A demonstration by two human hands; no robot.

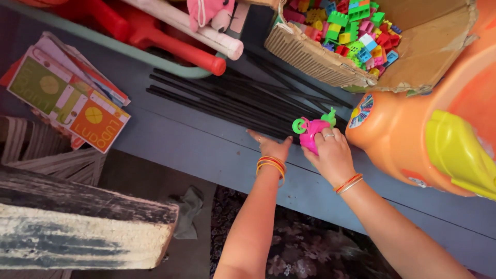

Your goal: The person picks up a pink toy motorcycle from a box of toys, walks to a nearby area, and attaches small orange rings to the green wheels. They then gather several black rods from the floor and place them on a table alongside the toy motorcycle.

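Observation:
My right hand (pixel 333 155) grips a small pink toy (pixel 311 133) with green parts, held just above the grey-blue shelf (pixel 196 150). A ring shows on one finger and bangles circle that wrist. My left hand (pixel 269 146) lies beside it to the left, fingers spread, palm down on the shelf, touching the ends of a bundle of thin black rods (pixel 227 101). Orange bangles sit on the left wrist.
A big orange plastic toy (pixel 413 134) with a yellow part stands at the right. A torn cardboard box (pixel 330 62) of colourful building blocks is behind it. Board-game boards (pixel 72 101) lie at left; a tray (pixel 129 49) holds red bats and a white tube.

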